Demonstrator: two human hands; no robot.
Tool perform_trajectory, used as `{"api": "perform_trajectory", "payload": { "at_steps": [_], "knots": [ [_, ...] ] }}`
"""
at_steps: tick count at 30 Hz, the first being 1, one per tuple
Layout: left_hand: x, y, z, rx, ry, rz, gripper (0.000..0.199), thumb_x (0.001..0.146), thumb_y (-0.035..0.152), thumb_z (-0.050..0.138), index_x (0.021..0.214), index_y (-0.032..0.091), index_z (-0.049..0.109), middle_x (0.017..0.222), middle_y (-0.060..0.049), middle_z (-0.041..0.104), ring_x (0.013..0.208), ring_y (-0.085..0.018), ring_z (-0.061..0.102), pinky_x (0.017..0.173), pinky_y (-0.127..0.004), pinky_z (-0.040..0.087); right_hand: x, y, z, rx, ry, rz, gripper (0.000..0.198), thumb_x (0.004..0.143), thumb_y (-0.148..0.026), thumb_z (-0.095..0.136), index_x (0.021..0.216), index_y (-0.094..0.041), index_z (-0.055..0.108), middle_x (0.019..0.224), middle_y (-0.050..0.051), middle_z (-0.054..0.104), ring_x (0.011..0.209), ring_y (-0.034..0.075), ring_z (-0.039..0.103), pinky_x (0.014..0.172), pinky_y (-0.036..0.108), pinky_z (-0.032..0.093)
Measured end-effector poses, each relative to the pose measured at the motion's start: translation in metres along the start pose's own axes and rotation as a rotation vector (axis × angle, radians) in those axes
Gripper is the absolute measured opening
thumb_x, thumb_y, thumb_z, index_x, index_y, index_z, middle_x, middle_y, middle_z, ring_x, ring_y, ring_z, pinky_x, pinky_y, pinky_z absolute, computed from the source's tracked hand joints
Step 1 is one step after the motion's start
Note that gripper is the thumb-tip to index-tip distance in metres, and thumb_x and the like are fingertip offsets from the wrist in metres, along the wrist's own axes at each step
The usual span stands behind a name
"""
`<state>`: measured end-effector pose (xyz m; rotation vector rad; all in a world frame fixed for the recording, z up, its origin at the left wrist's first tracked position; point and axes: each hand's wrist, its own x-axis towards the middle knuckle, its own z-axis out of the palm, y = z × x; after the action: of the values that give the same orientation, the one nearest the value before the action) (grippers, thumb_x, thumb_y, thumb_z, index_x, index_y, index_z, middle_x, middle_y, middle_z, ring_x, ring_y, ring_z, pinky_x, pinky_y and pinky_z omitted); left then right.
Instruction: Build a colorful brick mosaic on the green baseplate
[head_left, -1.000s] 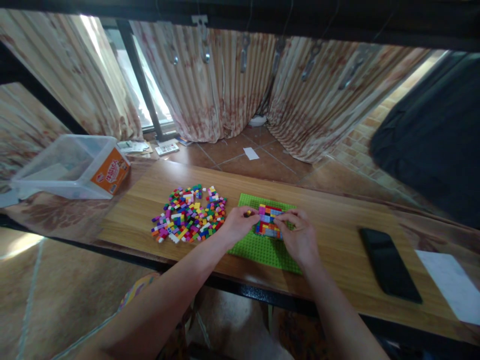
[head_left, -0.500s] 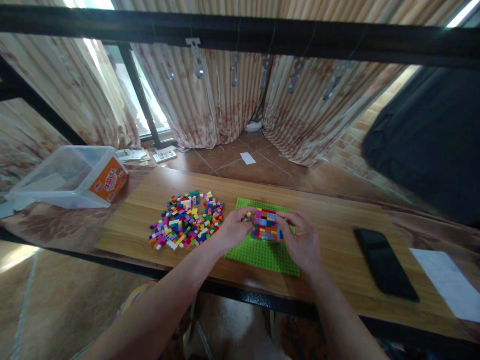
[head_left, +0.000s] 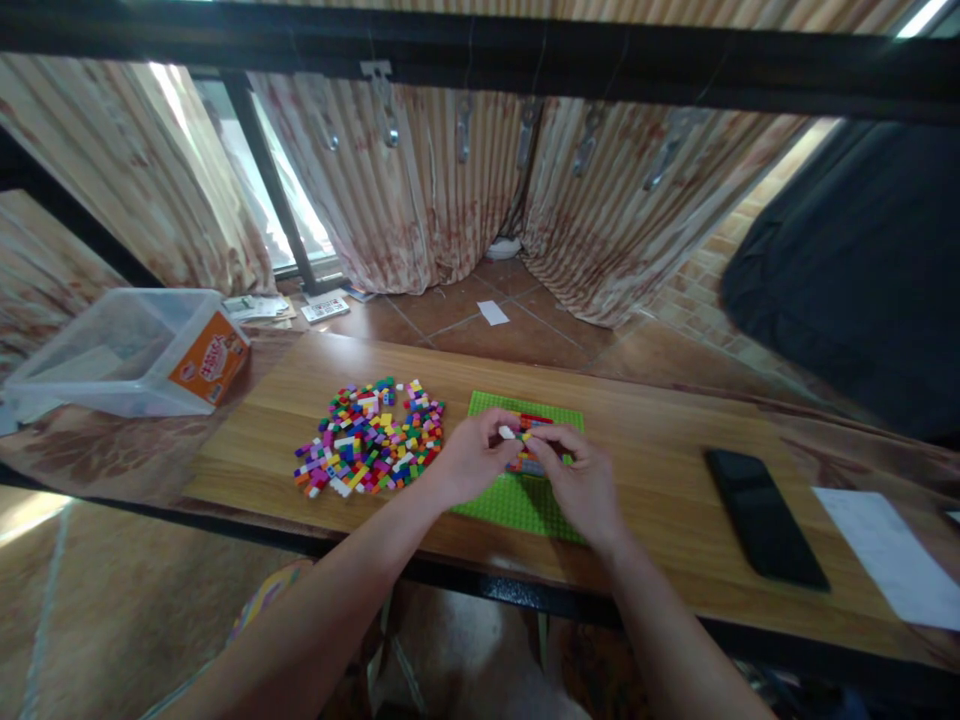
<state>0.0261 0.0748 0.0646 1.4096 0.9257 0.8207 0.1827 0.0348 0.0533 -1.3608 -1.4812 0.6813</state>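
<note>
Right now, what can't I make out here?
Head view:
Multicoloured brick build on the green studded baseplate: partly hidden by left hand and right hand.
Small white brick at the left hand: stud count, too small.
White paper sheet: any marks, too blurred.
Draped dark fabric: cut off by right edge.

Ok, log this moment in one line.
left hand: holding white toy brick | right hand: fingertips near left's, grip unclear | multicoloured brick build: over green studded baseplate | loose brick pile: left of baseplate

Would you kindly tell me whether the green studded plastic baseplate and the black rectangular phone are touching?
Apart: the head view shows a stretch of wooden tabletop between the green baseplate and the black phone.
</note>
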Motion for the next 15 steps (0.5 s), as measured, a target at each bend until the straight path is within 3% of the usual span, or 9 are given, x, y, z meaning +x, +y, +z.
{"api": "perform_trajectory", "payload": {
  "at_steps": [2,4,11,15],
  "knots": [
    [0.000,0.005,-0.002,-0.006,-0.014,0.004,0.007,0.079,0.021,0.062,0.081,0.015,0.060,0.065,0.002,0.059,0.060,-0.011,0.053,0.059,-0.022,0.041,0.000,0.000,-0.001,0.065,0.020,0.064,0.021,0.084,-0.041,0.064,0.086,-0.023,0.073,0.087,0.003,0.072,0.082,0.019,0.065,0.080,0.035,0.051],
    [-0.001,0.010,-0.002,-0.010,-0.039,0.013,0.011,0.079,0.023,0.062,0.073,0.015,0.057,0.061,0.003,0.055,0.057,-0.009,0.049,0.058,-0.021,0.039,-0.001,0.000,-0.001,0.131,0.013,0.113,0.021,0.083,-0.041,0.066,0.085,-0.022,0.073,0.086,0.003,0.073,0.082,0.019,0.065,0.080,0.035,0.051],
    [-0.006,0.016,0.000,-0.005,-0.084,0.046,0.013,0.080,0.024,0.059,0.071,0.016,0.055,0.057,0.005,0.050,0.054,-0.008,0.046,0.055,-0.020,0.035,0.000,-0.001,-0.005,0.305,-0.064,0.154,0.017,0.080,-0.039,0.069,0.081,-0.024,0.075,0.083,0.001,0.074,0.079,0.018,0.065,0.078,0.034,0.051],
    [-0.002,0.009,-0.003,0.004,-0.077,0.041,0.014,0.080,0.026,0.059,0.071,0.016,0.054,0.057,0.006,0.049,0.053,-0.008,0.044,0.054,-0.020,0.034,0.004,0.004,-0.021,0.218,-0.007,0.166,0.019,0.077,-0.040,0.070,0.080,-0.022,0.076,0.082,0.003,0.075,0.076,0.019,0.066,0.075,0.034,0.051]
  ]
}}
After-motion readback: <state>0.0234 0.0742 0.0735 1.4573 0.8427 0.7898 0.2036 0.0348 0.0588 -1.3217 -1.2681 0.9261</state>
